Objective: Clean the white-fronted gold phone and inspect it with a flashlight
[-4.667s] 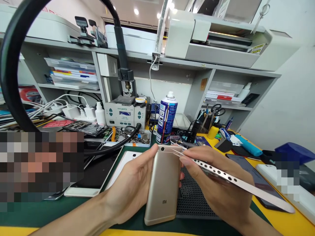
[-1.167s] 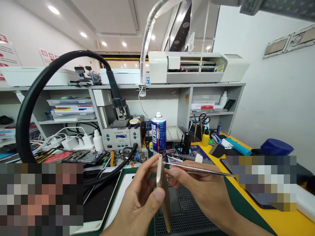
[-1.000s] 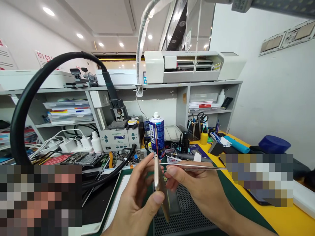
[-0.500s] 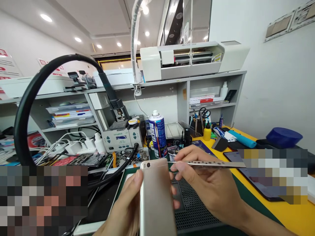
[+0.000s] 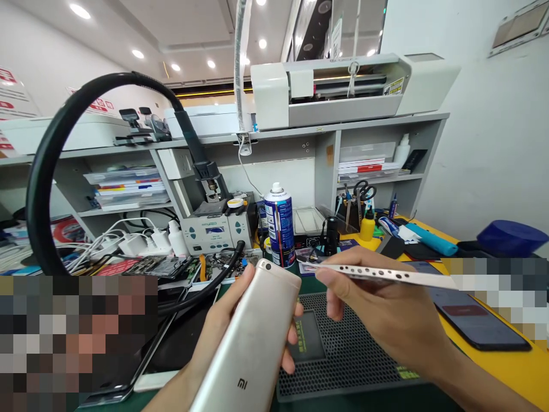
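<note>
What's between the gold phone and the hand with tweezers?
Between the gold phone and right hand, the head view shows a black holed mat; the tweezers poke in higher up.

Bright ceiling lights [image 5: 80, 11]; edges stretched (partly pixelated).

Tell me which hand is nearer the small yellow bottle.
Right. The right hand, holding the tweezers, is on the near side of the yellow bottle; the left hand, gripping the gold phone, is farther away, off to the left.
</note>
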Action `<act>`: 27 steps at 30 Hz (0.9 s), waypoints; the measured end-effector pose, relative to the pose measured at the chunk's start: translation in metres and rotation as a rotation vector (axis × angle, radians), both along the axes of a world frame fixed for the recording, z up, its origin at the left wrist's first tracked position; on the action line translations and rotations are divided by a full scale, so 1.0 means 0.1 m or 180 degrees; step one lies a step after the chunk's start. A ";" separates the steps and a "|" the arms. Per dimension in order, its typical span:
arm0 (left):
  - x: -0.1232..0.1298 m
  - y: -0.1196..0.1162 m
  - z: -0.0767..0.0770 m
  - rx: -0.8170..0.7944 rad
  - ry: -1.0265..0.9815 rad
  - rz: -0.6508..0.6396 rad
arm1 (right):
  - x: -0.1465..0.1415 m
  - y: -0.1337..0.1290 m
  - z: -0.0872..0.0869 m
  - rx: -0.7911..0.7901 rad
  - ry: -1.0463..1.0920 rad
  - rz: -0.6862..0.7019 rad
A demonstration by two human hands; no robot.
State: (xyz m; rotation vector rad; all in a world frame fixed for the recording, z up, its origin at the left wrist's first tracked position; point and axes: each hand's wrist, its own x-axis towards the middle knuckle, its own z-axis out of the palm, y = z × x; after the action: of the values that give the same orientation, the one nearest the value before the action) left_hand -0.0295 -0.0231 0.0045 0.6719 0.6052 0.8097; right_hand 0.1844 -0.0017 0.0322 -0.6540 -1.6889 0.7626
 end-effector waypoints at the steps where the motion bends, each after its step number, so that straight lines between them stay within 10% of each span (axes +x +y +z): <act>1: 0.00 0.00 0.00 -0.0028 0.0011 0.0005 | 0.00 0.01 0.01 -0.0270 0.0083 0.0073; 15: 0.02 0.01 -0.01 -0.0128 -0.0009 0.0099 | 0.04 0.14 -0.07 -0.1162 0.0789 0.0899; 27: 0.09 -0.09 -0.01 0.0060 -0.0026 0.0304 | -0.01 0.00 -0.07 -0.0136 -0.0036 -0.0037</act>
State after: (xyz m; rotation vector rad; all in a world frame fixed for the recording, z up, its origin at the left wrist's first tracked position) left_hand -0.0208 -0.0321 0.0034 0.6604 0.6265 0.9076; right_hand 0.1836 -0.0015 0.0255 -0.6983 -1.6816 0.7898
